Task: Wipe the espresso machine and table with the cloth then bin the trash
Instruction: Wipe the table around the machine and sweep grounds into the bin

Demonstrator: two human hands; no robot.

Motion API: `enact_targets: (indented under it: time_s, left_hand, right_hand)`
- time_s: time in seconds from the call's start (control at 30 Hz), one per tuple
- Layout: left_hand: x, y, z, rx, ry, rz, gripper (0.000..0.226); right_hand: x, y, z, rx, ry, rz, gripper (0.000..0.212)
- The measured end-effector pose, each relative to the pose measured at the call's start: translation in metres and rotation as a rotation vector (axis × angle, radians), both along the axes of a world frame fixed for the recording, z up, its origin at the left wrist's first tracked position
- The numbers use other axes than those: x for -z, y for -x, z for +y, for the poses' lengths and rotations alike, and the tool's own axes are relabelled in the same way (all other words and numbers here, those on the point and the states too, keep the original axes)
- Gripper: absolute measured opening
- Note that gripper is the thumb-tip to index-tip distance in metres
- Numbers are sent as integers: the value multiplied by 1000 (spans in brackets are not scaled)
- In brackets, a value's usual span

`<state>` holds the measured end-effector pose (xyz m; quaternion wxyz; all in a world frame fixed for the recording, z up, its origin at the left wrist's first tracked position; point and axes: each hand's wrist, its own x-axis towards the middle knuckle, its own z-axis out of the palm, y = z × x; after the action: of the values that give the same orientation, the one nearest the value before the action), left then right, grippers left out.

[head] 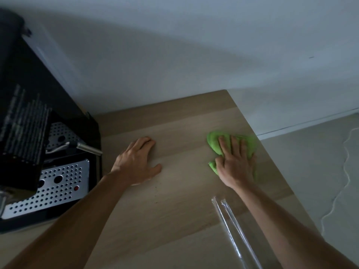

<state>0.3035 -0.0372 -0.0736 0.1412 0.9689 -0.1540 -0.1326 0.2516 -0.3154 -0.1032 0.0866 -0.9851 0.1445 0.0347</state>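
Observation:
A bright green cloth lies bunched on the wooden table close to its right edge. My right hand presses flat on top of the cloth, fingers spread and pointing away from me. My left hand rests palm down on the bare wood in the middle, fingers apart and holding nothing. The black espresso machine stands at the left, with its perforated metal drip tray and a steam wand sticking out toward my left hand. A clear plastic wrapper lies on the table under my right forearm.
A white wall runs behind the table. The table's right edge drops to a pale floor, where a thin white cable trails. A few dark crumbs dot the wood near my left wrist.

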Motion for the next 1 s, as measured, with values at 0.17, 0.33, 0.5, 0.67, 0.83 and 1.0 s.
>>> enact_targets:
  time_s: [0.17, 0.33, 0.5, 0.67, 0.83, 1.0]
  left_hand:
    - [-3, 5, 6, -53, 72, -42, 67]
    - [-5, 7, 20, -125, 167, -113, 44]
    - [-1, 6, 37, -214, 188, -160, 30]
    - [-13, 17, 46, -128, 16, -242, 26]
    - [-12, 20, 74, -97, -72, -266, 39]
    - [-9, 30, 95, 17, -58, -238, 43]
  right_hand:
    - [0, -10, 76, -406, -70, 33, 72]
    - [2, -42, 53, -279, -60, 40, 71]
    - [-1, -62, 92, -368, -43, 60, 65]
    - [-4, -69, 86, -514, -78, 56, 72]
    - [-4, -107, 101, -278, -83, 52, 55]
    - [-4, -94, 114, -743, -84, 30, 69]
